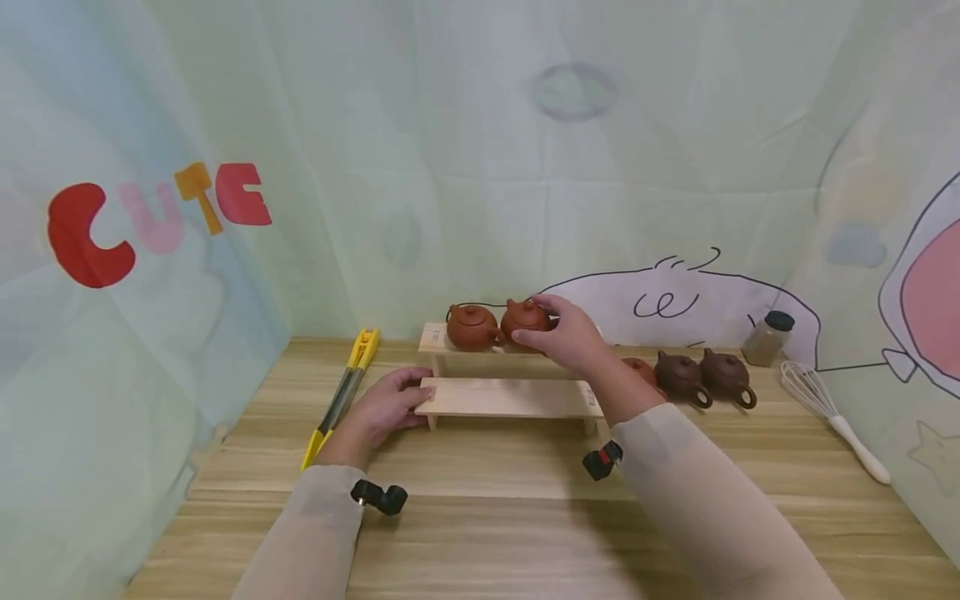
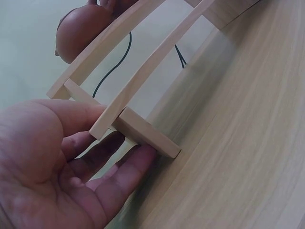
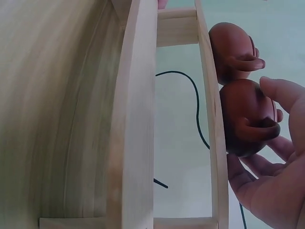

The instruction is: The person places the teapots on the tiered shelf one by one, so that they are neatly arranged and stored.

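A two-step wooden stand (image 1: 510, 398) has its upper board at the back. My left hand (image 1: 390, 402) holds the left end of the lower step. In the left wrist view, its fingers (image 2: 128, 174) lie against the wooden leg (image 2: 145, 131) below that step. Two reddish-brown teapots sit side by side on the upper board. My right hand (image 1: 567, 335) grips the right-hand teapot (image 1: 522, 323), thumb in front and fingers behind. Just left of it is the other teapot (image 1: 472, 327), its handle toward the right. In the right wrist view, the gripped teapot's handle (image 3: 259, 130) shows between thumb and fingers.
Right of the stand are a partly hidden reddish teapot (image 1: 640, 368) and two dark brown teapots (image 1: 681, 377). Farther right are a black-capped jar (image 1: 768, 339) and a white-handled whisk (image 1: 836, 421). Yellow-and-grey tongs (image 1: 342, 396) lie at the left. A printed cloth (image 1: 450, 167) hangs behind.
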